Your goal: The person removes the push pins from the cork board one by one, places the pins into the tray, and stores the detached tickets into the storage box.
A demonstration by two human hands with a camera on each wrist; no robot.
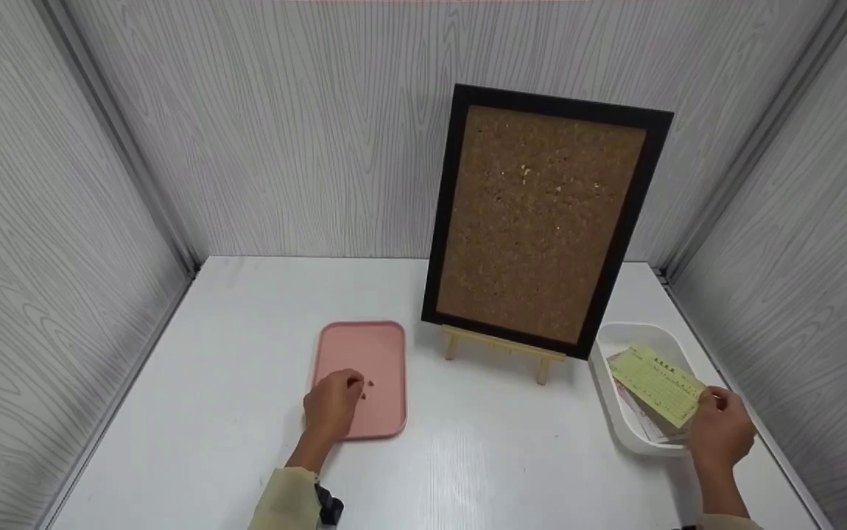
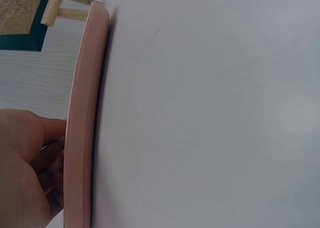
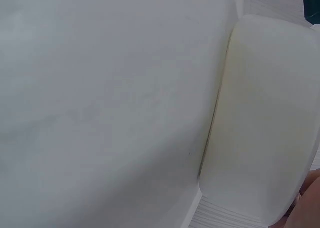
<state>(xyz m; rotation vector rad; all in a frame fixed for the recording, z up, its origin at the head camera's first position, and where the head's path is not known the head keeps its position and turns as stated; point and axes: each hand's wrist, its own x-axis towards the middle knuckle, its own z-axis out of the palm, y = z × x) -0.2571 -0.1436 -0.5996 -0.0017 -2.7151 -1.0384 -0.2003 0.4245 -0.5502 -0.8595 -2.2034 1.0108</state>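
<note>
Over the pink tray, my left hand has its thumb and fingers bent together, near a few tiny brown pieces. Whether a piece is between the fingertips cannot be made out. From the left wrist view, the tray's side wall hides the fingertips of the left hand. On the right, my right hand pinches one corner of a yellow-green printed paper slip. The slip slants over the white bin, where other papers lie. Only a sliver of this hand shows behind the bin in the right wrist view.
A black-framed cork board leans on a small wooden easel between tray and bin. All stand on a white table, enclosed by grey wood-grain panels at the back and sides.
</note>
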